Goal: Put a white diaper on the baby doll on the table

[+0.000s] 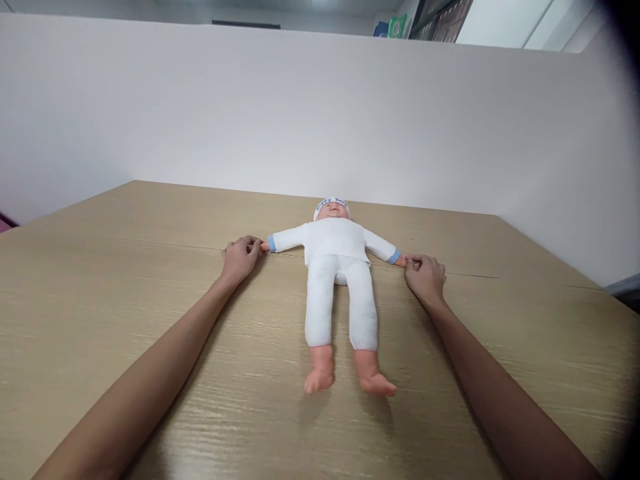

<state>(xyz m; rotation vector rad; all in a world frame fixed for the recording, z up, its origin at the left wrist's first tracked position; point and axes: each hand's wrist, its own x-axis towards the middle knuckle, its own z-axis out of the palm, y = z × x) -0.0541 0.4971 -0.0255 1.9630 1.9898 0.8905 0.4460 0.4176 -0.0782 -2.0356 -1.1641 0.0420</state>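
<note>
A baby doll (336, 240) lies on its back on the wooden table, head toward the wall and bare feet toward me. It wears a white long-sleeved top with blue cuffs, white trousers (320, 300) and a white cap (333, 201) with blue lettering. Both its arms are stretched out sideways. My left hand (241, 259) pinches the doll's hand on the left side, fingers closed. On the other side my right hand (426, 277) is closed on the doll's other hand. The doll's fingers are partly hidden by mine.
The light wooden table (150, 320) spreads around the doll, with thin seams across it. A white wall (310, 113) rises behind the far edge and along the right. Beyond its top, a green package (397, 27) and a dark-framed window show.
</note>
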